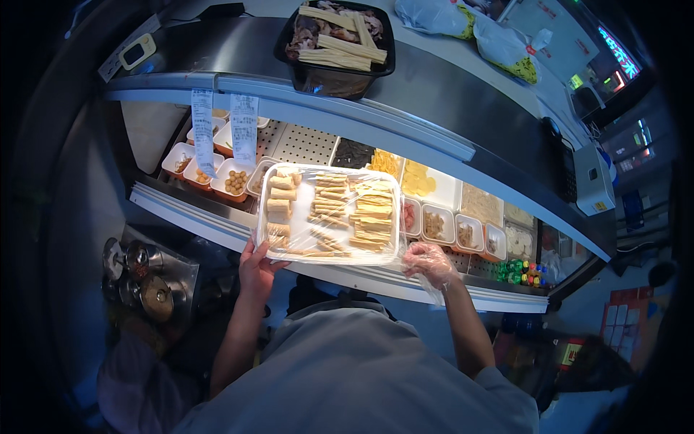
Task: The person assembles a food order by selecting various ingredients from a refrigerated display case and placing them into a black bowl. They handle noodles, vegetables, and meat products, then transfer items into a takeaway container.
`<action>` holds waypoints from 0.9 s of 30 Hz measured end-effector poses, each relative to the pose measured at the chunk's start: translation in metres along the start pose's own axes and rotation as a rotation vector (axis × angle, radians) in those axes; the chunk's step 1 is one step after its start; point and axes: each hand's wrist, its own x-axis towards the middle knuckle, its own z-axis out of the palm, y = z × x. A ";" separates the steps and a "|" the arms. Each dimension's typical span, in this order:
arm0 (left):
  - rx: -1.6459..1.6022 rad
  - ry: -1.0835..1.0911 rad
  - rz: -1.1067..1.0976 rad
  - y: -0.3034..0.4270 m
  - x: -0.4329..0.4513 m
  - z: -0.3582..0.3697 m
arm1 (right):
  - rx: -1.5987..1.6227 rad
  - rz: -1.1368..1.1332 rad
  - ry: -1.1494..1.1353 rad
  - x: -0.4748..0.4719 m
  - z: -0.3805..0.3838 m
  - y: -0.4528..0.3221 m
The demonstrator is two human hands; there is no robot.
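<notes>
A white rectangular tray (302,230) is held up in front of the display case, with clear plastic film (374,172) stretched over it. Under the film lie short pale rolls (280,206) at the left, thin rolled sticks (329,203) in the middle and yellowish strips (371,217), resembling tofu skin, at the right. My bare left hand (257,267) supports the tray's lower left corner, thumb along its side. At the lower right corner, my right hand (431,263), in a clear plastic glove, has its fingers closed on the film edge.
Behind the tray, the display case holds small tubs (235,180) of food and a pan of yellow slices (417,179). Two printed slips (244,130) hang from its upper rail. A filled black container (336,81) stands on the steel counter (238,49). Lidded pots (157,295) are lower left.
</notes>
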 end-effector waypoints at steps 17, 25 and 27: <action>0.047 0.076 -0.015 -0.001 0.012 -0.015 | -0.069 -0.052 0.160 0.077 0.069 0.039; 0.272 0.288 0.159 0.012 0.115 -0.034 | 0.068 -0.158 0.321 0.247 0.094 0.051; 0.546 0.331 0.235 0.002 0.127 -0.054 | -0.024 -0.224 0.314 0.307 0.100 0.046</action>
